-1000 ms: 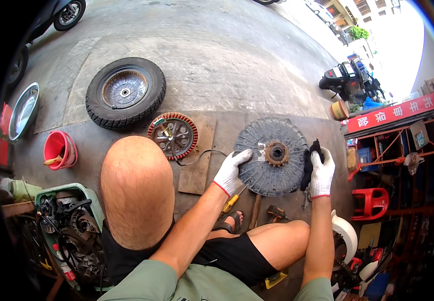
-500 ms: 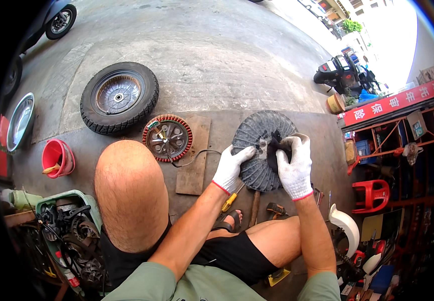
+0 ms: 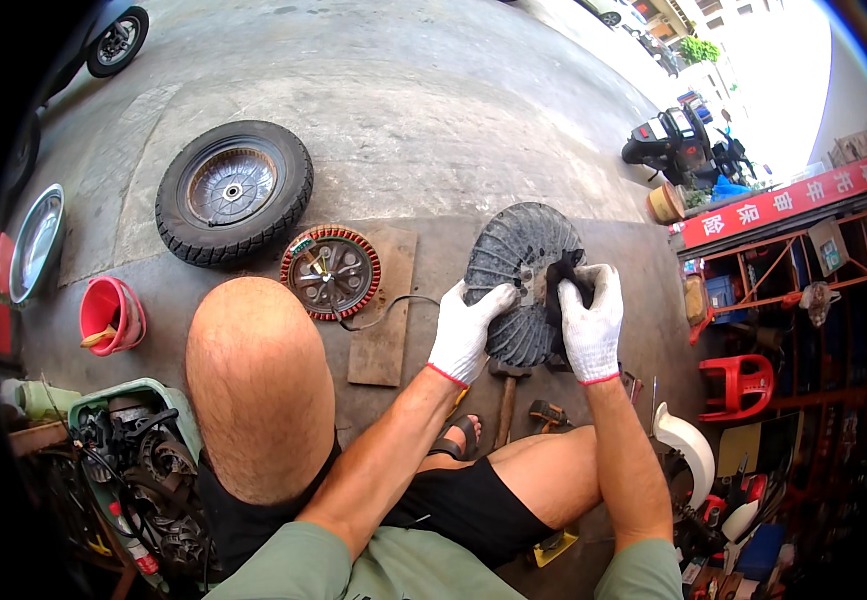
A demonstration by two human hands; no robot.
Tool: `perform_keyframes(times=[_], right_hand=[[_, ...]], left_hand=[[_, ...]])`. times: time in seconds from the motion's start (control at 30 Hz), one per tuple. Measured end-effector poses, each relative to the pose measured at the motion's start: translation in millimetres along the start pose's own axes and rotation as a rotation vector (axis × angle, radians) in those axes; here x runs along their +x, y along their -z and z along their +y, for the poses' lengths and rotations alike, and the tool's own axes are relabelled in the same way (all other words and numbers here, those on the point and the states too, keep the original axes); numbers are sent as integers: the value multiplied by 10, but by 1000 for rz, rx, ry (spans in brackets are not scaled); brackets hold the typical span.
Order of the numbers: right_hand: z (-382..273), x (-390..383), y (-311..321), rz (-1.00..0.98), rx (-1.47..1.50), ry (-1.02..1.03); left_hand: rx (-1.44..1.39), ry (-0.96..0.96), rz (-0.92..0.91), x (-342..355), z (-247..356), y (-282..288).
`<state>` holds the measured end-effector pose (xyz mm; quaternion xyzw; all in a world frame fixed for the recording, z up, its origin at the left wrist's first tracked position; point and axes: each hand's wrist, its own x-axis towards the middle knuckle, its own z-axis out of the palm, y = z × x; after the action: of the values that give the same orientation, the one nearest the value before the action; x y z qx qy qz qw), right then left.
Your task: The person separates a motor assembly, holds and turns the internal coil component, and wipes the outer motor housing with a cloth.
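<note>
A round dark grey finned motor cover (image 3: pixel 513 270) stands tilted on the concrete in front of me. My left hand (image 3: pixel 465 330), in a white glove, grips its lower left rim. My right hand (image 3: pixel 589 318), also gloved, presses a black rag (image 3: pixel 559 280) against the cover's centre. A motor stator with red copper windings (image 3: pixel 330 271) lies flat to the left of the cover, a thin cable running from it. It rests partly on a brown board (image 3: pixel 385 320).
A tyre on its rim (image 3: pixel 232 190) lies at the back left. A hammer (image 3: pixel 505 400) lies below the cover by my sandal. A red bucket (image 3: pixel 109 316) and a bin of parts (image 3: pixel 138 460) sit left; a red stool (image 3: pixel 741 385) and shelving stand right.
The cover has tipped up from flat to tilted on edge. My right hand moved from its right rim to its centre with the rag. My left hand stayed on the rim.
</note>
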<state>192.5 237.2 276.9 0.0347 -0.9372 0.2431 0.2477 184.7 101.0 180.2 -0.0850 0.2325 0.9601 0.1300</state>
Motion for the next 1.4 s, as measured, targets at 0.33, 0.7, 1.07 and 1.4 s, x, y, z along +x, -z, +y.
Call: perform_keyframes(times=[0.33,0.7,1.07,1.4], right_hand=[[115,46,-44,25,199,-218],[320,127,83,-62,345,-431],[887,20,450,-21,565,-728],[642,14,429,19,566,-660]], left_hand=[[22,-9,-10,-54,58,-64],[32,60,-19,19,41,24],[-330,372,-160,100,-134,357],[-210,341,-64,200,-352,541]])
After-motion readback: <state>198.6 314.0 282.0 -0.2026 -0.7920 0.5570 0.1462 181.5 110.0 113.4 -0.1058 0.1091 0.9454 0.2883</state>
